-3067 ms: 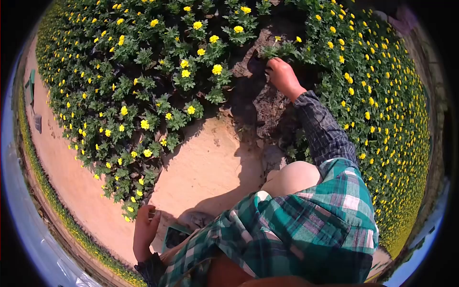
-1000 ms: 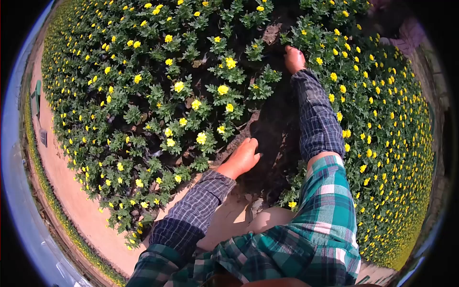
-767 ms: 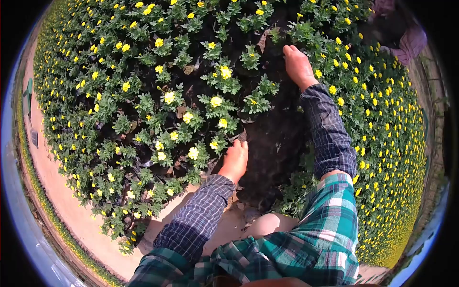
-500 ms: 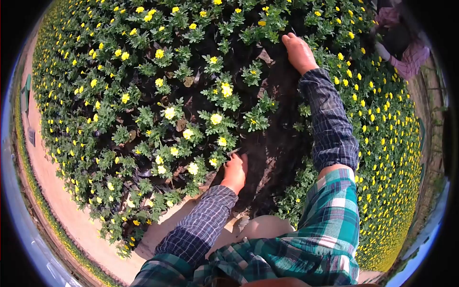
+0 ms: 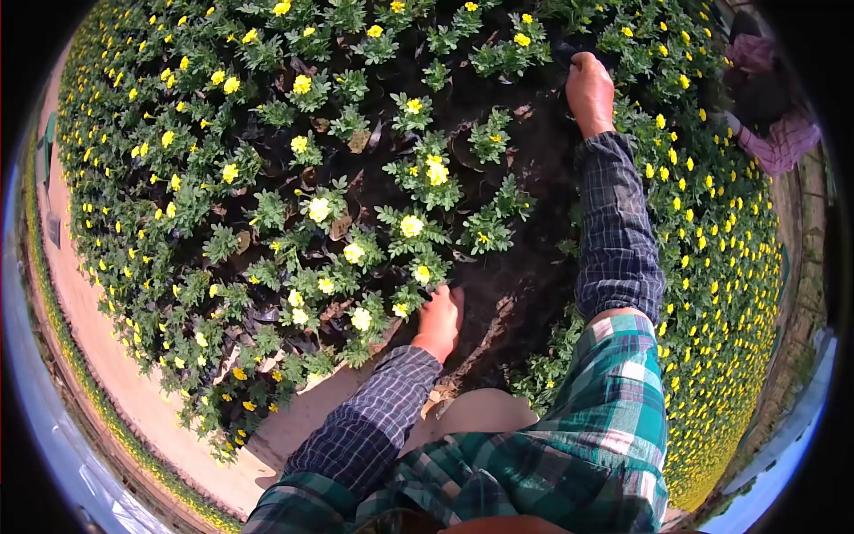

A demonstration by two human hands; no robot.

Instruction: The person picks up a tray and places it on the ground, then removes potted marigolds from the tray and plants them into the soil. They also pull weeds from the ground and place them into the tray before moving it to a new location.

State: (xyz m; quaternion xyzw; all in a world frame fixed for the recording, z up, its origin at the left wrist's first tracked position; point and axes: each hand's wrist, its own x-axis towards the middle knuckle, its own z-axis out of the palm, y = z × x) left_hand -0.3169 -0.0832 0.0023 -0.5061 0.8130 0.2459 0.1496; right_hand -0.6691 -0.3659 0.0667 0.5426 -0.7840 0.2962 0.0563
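My left hand [image 5: 439, 322] is low beside a yellow-flowered marigold plant [image 5: 422, 272], at the edge of the dark ground. Its fingers are curled, and their tips are partly hidden under the leaves; what they hold cannot be made out. My right hand [image 5: 591, 93] is stretched far forward. Its fingers are closed at a black plastic plant bag [image 5: 564, 55], just right of a leafy marigold [image 5: 511, 55]. Between the hands runs a strip of dark soil [image 5: 525, 254], with small marigolds [image 5: 485, 230] along its left side.
Dense rows of marigolds [image 5: 213, 169] fill the left, and another bed [image 5: 712, 311] lies to the right. A pale path [image 5: 133, 374] curves along the left side. Another person in a pink checked sleeve [image 5: 781, 142] is at the upper right among the plants.
My right hand has moved right and slightly forward, and black plastic now shows at its fingertips. My left hand stays nearly in place. The view has shifted a little.
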